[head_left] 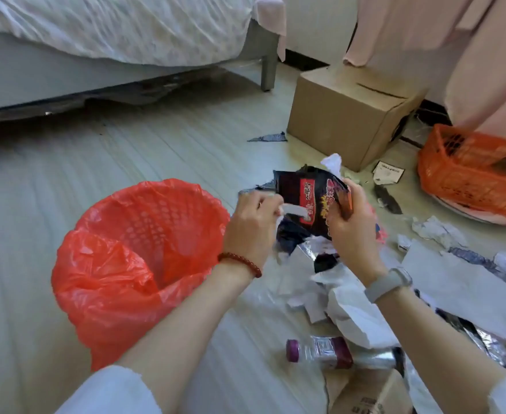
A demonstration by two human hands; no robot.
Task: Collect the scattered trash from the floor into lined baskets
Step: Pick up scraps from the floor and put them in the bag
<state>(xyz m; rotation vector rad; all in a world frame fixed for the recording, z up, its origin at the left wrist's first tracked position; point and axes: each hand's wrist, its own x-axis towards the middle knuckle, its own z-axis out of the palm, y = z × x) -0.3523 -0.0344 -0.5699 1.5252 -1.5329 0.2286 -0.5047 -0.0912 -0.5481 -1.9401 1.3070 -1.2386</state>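
While our left hand (253, 216) pinches a white scrap and our right hand (353, 225) grips the black snack wrapper (308, 198) mid-frame, we should scrunch them small and drop them into the red-lined basket (144, 252) at lower left.

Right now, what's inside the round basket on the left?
The round basket holds only its red liner bag; mesh wall shows through it, and no trash is visible. The bottom is hidden by bunched plastic and the left forearm.
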